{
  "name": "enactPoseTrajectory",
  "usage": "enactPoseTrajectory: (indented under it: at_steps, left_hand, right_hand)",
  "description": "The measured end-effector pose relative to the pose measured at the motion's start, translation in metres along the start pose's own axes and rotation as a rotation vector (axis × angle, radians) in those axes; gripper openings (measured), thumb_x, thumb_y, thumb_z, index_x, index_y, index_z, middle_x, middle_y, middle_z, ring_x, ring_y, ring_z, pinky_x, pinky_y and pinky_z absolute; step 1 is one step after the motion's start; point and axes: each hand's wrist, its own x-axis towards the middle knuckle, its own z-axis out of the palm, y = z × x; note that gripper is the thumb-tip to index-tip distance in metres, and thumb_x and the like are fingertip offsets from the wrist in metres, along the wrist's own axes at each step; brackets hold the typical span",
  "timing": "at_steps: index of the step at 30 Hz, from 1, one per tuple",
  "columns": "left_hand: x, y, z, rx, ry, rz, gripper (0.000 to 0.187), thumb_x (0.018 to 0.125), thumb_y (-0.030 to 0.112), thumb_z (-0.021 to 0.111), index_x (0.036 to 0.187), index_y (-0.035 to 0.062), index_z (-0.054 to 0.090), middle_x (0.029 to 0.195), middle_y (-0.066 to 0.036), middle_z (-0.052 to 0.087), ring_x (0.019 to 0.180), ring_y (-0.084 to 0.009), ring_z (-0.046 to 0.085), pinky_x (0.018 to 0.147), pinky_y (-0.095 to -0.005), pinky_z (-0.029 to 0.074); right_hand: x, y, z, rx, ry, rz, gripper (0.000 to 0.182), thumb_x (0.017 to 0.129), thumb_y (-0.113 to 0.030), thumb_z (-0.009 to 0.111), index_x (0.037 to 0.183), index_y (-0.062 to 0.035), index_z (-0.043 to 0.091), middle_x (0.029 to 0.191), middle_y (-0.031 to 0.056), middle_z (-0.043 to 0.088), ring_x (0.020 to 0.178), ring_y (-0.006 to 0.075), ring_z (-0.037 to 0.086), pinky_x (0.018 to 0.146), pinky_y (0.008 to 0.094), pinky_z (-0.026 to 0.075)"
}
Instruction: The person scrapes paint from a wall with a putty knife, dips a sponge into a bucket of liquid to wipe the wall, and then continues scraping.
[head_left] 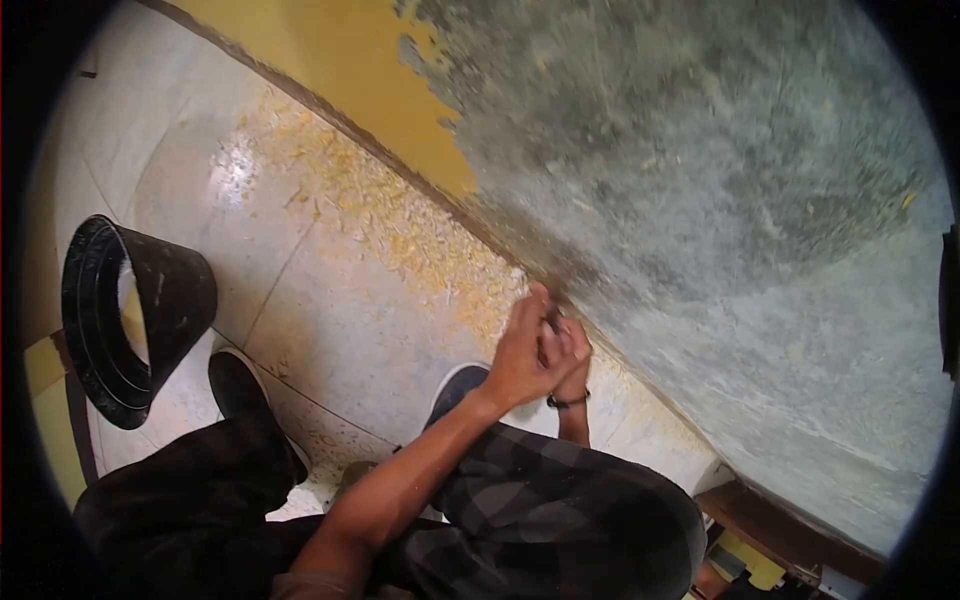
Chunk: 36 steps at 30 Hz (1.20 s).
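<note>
My left hand (522, 357) and my right hand (572, 352) meet low beside the foot of the wall, their fingers bent and pressed together. Something small and dark may sit between the fingers, but they hide it and blur it. A dark bracelet (568, 401) circles my right wrist. Just beyond my hands, yellow and whitish paint flakes (400, 235) lie along the floor at the wall's base. The wall's bare grey surface (690, 200) rises to the right of both hands.
A black bucket (185, 285) lies tipped at the left. Yellow paint (330, 60) remains on the upper wall, ending in a ragged edge. My shoes (240, 385) rest on the pale tiled floor (330, 310). A brown wooden piece (770, 520) stands at lower right.
</note>
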Motion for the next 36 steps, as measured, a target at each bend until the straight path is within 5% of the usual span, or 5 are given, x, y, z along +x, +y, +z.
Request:
enactPoseTrajectory:
  at_steps: [4, 16, 24, 31, 36]
  left_hand:
    - [0.023, 0.019, -0.020, -0.201, 0.135, -0.233, 0.087, 0.073, 0.019, 0.079, 0.139, -0.0047, 0.027, 0.125, -0.020, 0.043, 0.102, -0.0302, 0.057, 0.084, -0.0370, 0.049]
    - [-0.004, 0.016, 0.001, -0.084, 0.069, -0.113, 0.074, 0.079, 0.025, 0.072, 0.137, -0.0040, 0.036, 0.129, -0.024, 0.044, 0.116, -0.0383, 0.052, 0.093, -0.0387, 0.046]
    - [0.012, 0.016, 0.005, -0.188, 0.170, -0.265, 0.049, 0.081, 0.010, 0.068, 0.125, -0.0026, 0.050, 0.096, -0.015, 0.053, 0.081, -0.0261, 0.059, 0.068, -0.0329, 0.048]
    - [0.009, -0.009, 0.016, -0.058, 0.329, 0.013, 0.042, 0.082, 0.006, 0.065, 0.121, -0.0026, 0.053, 0.090, -0.013, 0.052, 0.067, -0.0221, 0.050, 0.061, -0.0314, 0.044]
    - [0.009, -0.007, 0.017, -0.189, 0.313, -0.234, 0.037, 0.084, 0.006, 0.065, 0.118, -0.0023, 0.053, 0.102, -0.012, 0.056, 0.075, -0.0154, 0.055, 0.063, -0.0273, 0.046]
  right_hand:
    - [0.029, -0.020, 0.040, 0.073, -0.183, -0.066, 0.019, 0.092, -0.006, 0.059, 0.109, 0.0010, 0.055, 0.096, 0.0036, 0.064, 0.080, 0.0074, 0.057, 0.066, 0.0208, 0.046]
    - [-0.017, -0.010, 0.004, -0.137, 0.092, -0.121, 0.016, 0.091, -0.008, 0.062, 0.104, -0.0015, 0.055, 0.076, -0.0034, 0.056, 0.063, 0.0040, 0.049, 0.053, 0.0214, 0.040]
    - [-0.011, -0.014, 0.009, 0.021, -0.059, -0.133, 0.019, 0.096, -0.005, 0.052, 0.113, 0.0014, 0.052, 0.105, 0.0063, 0.062, 0.090, 0.0107, 0.058, 0.077, 0.0247, 0.049]
    - [0.000, 0.015, 0.014, 0.032, -0.021, -0.127, 0.022, 0.097, -0.007, 0.051, 0.117, 0.0010, 0.053, 0.107, 0.0065, 0.062, 0.095, 0.0127, 0.059, 0.081, 0.0257, 0.049]
    - [0.002, -0.004, 0.013, -0.085, -0.109, -0.133, 0.021, 0.096, -0.006, 0.052, 0.115, 0.0018, 0.054, 0.106, 0.0078, 0.063, 0.094, 0.0137, 0.060, 0.082, 0.0266, 0.049]
